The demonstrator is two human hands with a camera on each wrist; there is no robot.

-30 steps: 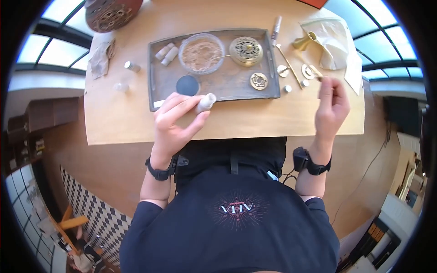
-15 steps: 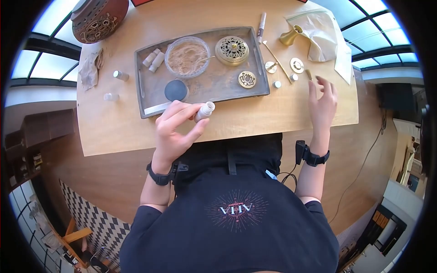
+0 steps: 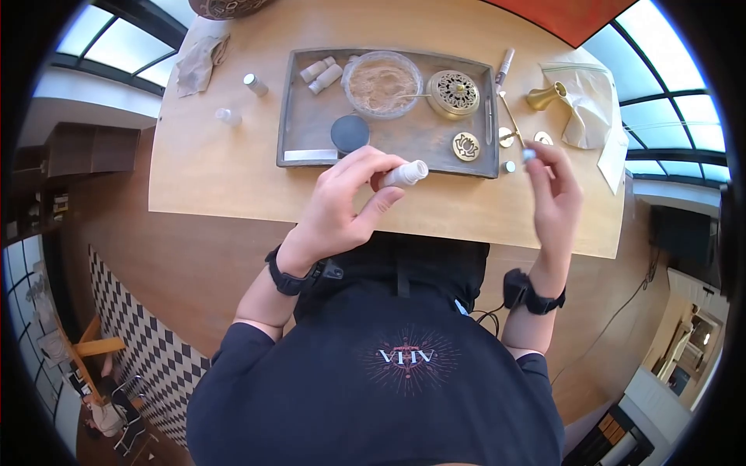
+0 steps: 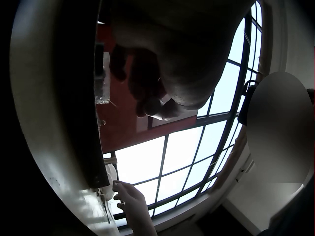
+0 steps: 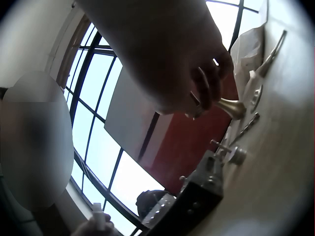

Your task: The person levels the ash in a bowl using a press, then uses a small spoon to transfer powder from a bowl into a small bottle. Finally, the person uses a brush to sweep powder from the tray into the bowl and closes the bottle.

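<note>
In the head view my left hand (image 3: 338,194) holds a small white bottle (image 3: 406,174) between fingers and thumb, tilted, its uncapped mouth turned toward the right. The tray's front edge lies just beyond this hand. My right hand (image 3: 558,190) pinches a small pale cap (image 3: 529,154) between thumb and fingertips, over the table to the right of the tray. A second small cap (image 3: 509,166) sits on the table close to those fingers. The left wrist view shows my left hand (image 4: 187,54) dark against the windows.
A grey tray (image 3: 427,161) carries a bowl of tan powder (image 3: 381,84), a brass openwork burner (image 3: 454,95), a brass lotus disc (image 3: 465,146), a dark round lid (image 3: 350,133) and white bottles (image 3: 325,78). A brass vase (image 3: 546,95) and crumpled paper (image 3: 583,116) lie at right.
My right hand has let go of a small brush-like piece, opened, and picked up one of the two caps. My left hand keeps the bottle, its mouth tipped further right.
</note>
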